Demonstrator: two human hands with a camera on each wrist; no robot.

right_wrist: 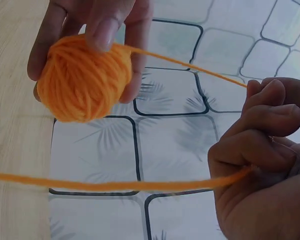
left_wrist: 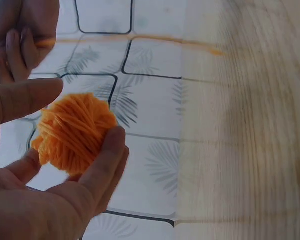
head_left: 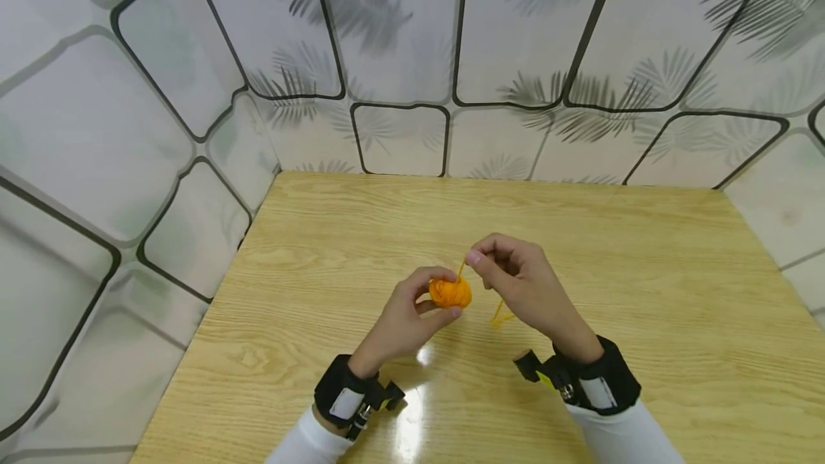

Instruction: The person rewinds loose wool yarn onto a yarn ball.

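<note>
An orange ball of yarn (head_left: 450, 293) is held by my left hand (head_left: 404, 313), its fingers and thumb round the sides. In the left wrist view the wound strands of the yarn ball (left_wrist: 77, 134) face the camera. My right hand (head_left: 525, 285), up and to the right of the ball, pinches a strand (right_wrist: 190, 66) between thumb and forefinger. That strand runs straight from the ball to the fingertips. From under the curled fingers of the right hand (right_wrist: 260, 150), a loose tail of yarn (right_wrist: 105, 186) trails out, and its end hangs near the tabletop.
A light wood-grain table (head_left: 309, 235) lies under both hands. Behind it and at the left stands a wall (head_left: 399, 41) with a stone-and-leaf pattern. Each wrist wears a black strap (head_left: 596, 378) with a small camera on it.
</note>
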